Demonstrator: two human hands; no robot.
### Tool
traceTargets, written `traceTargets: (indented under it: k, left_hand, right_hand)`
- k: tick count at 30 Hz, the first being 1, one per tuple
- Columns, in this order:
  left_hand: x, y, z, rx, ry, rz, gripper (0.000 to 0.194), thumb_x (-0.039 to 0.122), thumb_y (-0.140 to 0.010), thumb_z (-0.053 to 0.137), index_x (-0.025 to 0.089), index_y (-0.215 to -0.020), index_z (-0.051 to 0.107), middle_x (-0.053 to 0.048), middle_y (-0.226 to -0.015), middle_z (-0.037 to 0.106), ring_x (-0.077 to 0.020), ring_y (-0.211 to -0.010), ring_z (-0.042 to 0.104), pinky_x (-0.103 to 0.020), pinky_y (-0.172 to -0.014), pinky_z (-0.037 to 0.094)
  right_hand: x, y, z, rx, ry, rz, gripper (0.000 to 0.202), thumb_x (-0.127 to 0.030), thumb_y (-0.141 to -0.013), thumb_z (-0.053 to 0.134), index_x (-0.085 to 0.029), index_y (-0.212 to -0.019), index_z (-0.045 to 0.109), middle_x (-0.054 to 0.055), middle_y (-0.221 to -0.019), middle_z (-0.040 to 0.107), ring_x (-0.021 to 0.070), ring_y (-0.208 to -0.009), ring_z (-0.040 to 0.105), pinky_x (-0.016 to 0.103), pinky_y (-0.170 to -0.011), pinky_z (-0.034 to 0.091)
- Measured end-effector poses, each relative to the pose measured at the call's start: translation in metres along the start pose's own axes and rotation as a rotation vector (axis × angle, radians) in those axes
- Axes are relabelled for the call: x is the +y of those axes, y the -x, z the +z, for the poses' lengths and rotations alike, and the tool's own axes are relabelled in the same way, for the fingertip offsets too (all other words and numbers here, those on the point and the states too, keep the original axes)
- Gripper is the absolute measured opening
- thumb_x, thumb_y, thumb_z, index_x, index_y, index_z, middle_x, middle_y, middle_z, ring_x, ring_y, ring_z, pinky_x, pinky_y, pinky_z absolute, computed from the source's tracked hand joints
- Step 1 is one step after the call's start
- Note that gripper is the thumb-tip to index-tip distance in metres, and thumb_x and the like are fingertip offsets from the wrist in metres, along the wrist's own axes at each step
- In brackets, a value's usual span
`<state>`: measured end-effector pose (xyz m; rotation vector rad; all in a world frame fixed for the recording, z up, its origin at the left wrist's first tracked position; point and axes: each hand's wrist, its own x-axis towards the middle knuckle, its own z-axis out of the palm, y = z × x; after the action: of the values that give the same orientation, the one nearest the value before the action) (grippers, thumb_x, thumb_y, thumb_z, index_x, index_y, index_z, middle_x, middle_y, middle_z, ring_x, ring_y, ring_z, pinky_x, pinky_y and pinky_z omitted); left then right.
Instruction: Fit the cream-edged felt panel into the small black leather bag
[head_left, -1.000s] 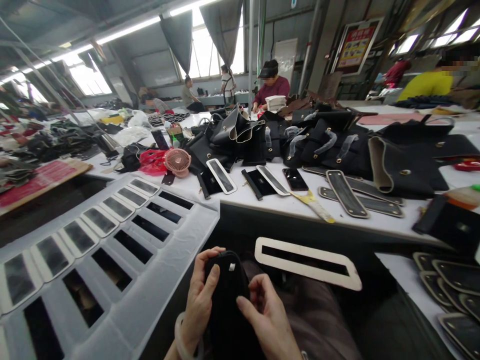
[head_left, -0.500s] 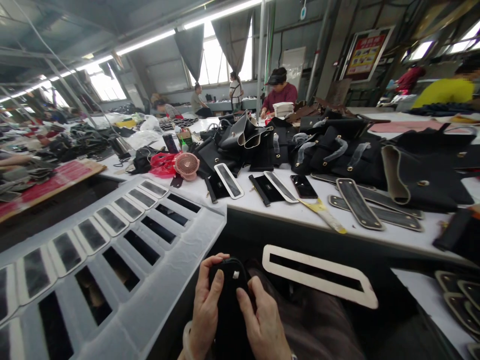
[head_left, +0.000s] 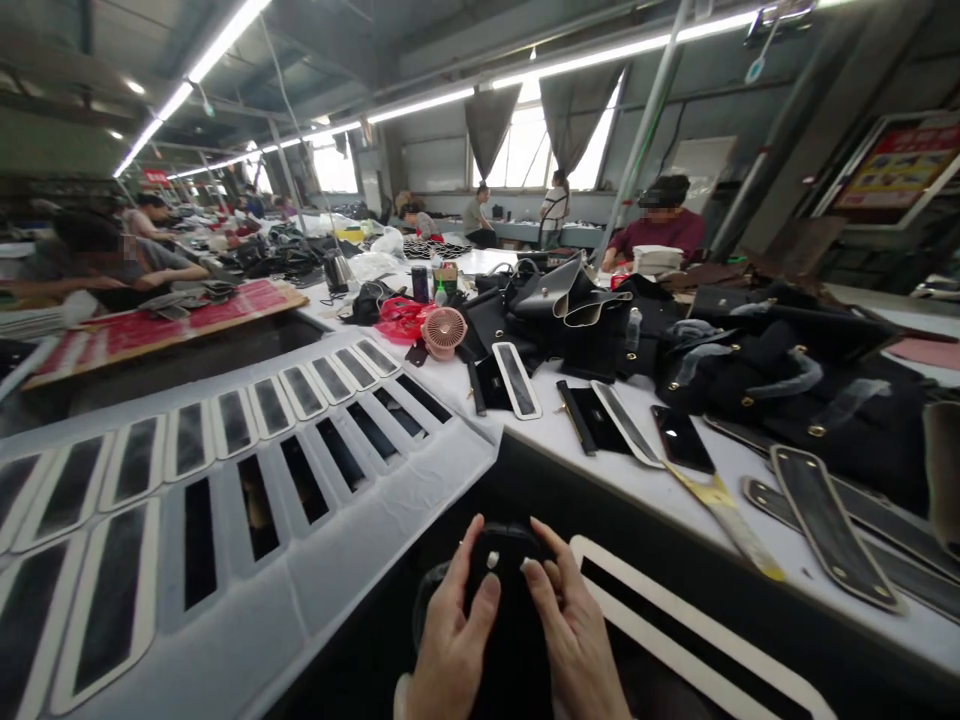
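Note:
Low in the middle of the head view, a black piece point(head_left: 510, 600) with a small white spot near its top is between my hands. My left hand point(head_left: 457, 625) grips its left edge, thumb on the face and fingers behind. On the right edge is my right hand point(head_left: 574, 620), its thumb and fingers closed round the piece, with a small white bit at the thumb tip. Beside my right hand lies a cream frame point(head_left: 697, 625) with a long slot, partly hidden by that hand. The lower part of the black piece blends into the dark background.
A grey sheet point(head_left: 360, 530) with slots and cream-edged dark panels point(head_left: 191, 440) spreads left. On the white table are a pink fan point(head_left: 443, 332), a phone point(head_left: 681, 438), black bags point(head_left: 570, 300) and studded straps point(head_left: 836, 525). A co-worker point(head_left: 664, 225) sits behind; another person is at far left.
The view has swung left, bringing in the person at far left. My right hand has moved up to the top right edge of the black piece, and a second white bit now shows there.

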<state>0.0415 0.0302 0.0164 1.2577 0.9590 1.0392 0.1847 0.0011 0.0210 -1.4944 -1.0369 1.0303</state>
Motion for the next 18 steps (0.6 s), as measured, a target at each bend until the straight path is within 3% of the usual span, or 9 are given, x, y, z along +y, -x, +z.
traceTargets:
  k: [2, 5, 12, 18]
  left_hand:
    - [-0.006, 0.007, -0.001, 0.016, -0.188, 0.047, 0.062, 0.042, -0.089, 0.057, 0.025, -0.145, 0.037, -0.006, -0.153, 0.035, -0.0266, -0.141, 0.03, -0.046, -0.119, 0.019]
    - [-0.011, 0.014, 0.003, 0.055, -0.279, 0.083, 0.063, 0.039, -0.088, 0.058, 0.022, -0.145, 0.037, -0.009, -0.15, 0.038, -0.0287, -0.139, 0.033, -0.049, -0.117, 0.025]
    - [-0.006, 0.014, 0.011, 0.105, -0.272, 0.087, 0.047, 0.038, -0.092, 0.05, 0.023, -0.137, 0.05, -0.008, -0.139, 0.053, -0.0293, -0.13, 0.047, -0.047, -0.112, 0.035]
    - [-0.004, 0.01, 0.003, 0.1, -0.193, 0.054, 0.043, 0.043, -0.089, 0.054, 0.024, -0.128, 0.061, -0.008, -0.129, 0.063, -0.0285, -0.121, 0.056, -0.038, -0.107, 0.042]
  right_hand:
    - [0.001, -0.003, -0.004, -0.032, 0.028, -0.022, 0.059, -0.059, -0.09, 0.044, -0.022, -0.136, 0.043, 0.008, -0.113, 0.066, 0.0206, -0.1, 0.063, 0.029, -0.09, 0.05]
    - [0.005, -0.004, -0.006, -0.019, 0.089, -0.075, 0.055, -0.056, -0.091, 0.044, -0.021, -0.134, 0.047, 0.01, -0.128, 0.061, 0.0222, -0.113, 0.06, 0.03, -0.096, 0.049]
    - [0.012, -0.004, -0.001, 0.131, 0.315, -0.31, 0.04, -0.044, -0.093, 0.045, -0.02, -0.125, 0.052, 0.01, -0.118, 0.067, 0.023, -0.107, 0.065, 0.029, -0.087, 0.054]
    - [0.011, -0.003, -0.003, 0.091, 0.353, -0.362, 0.034, -0.037, -0.094, 0.046, -0.021, -0.124, 0.051, 0.009, -0.113, 0.069, 0.0228, -0.099, 0.069, 0.027, -0.08, 0.056]
